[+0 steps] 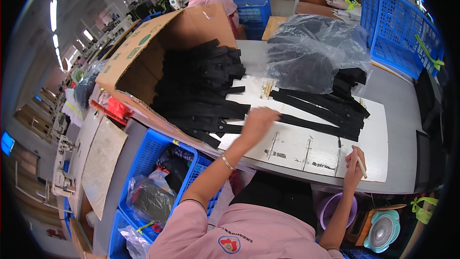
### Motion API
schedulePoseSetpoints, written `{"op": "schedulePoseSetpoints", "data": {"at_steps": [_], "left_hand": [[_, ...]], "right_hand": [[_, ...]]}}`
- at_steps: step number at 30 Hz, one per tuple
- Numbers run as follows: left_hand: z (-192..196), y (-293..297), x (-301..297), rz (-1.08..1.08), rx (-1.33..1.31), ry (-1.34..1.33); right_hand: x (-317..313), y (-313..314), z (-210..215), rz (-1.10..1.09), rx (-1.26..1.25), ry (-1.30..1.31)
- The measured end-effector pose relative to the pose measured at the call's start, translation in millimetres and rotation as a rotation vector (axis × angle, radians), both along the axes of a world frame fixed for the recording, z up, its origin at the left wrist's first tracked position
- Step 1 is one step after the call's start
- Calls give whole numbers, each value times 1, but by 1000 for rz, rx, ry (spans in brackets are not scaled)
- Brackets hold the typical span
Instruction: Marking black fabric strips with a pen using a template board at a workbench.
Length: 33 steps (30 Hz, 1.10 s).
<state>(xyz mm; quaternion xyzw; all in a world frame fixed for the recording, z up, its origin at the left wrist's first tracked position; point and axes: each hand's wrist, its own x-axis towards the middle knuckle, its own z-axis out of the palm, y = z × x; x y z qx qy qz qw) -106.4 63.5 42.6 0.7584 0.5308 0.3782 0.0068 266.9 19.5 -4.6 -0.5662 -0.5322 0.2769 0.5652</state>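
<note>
Evidently, the leftmost thing near the work is a blue crate (148, 144), low beside the table (402, 110), with dark cloth and a plastic-wrapped bundle inside. Right of it, a cardboard box (127, 62) lies on its side, its open mouth turned toward the person, and a heap of black fabric strips (201, 74) spills from it onto a white board (378, 136) on the table. Next comes the left hand (261, 122), a bracelet (228, 163) on its wrist, reaching over the board; its fingertips are at the left end of one black strip (311, 123), though whether they pinch it I cannot tell. That strip runs rightward across the board, just below other dark strips (311, 103) that spread toward the right. Behind these sits a clear plastic bag (306, 55) filled with dark material. Farther right, the right hand (353, 165) is closed around a slim, pale, pen-like stick (362, 169) at the board's near edge, just below the marked lines. Blue baskets (400, 19) stand at the far right corner.
</note>
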Motion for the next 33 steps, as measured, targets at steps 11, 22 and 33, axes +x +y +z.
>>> {"op": "schedulePoseSetpoints", "data": {"at_steps": [11, 22, 33], "left_hand": [[-35, -17, 163, -449, -339, -143], [53, -64, 140, -549, 32, -412], [220, -129, 124, -1500, 295, -1387]], "right_hand": [[-46, -47, 2, 23, 298, -637], [25, -47, -32, -96, 317, -1005], [34, -42, -44, -130, 280, -964]]}}
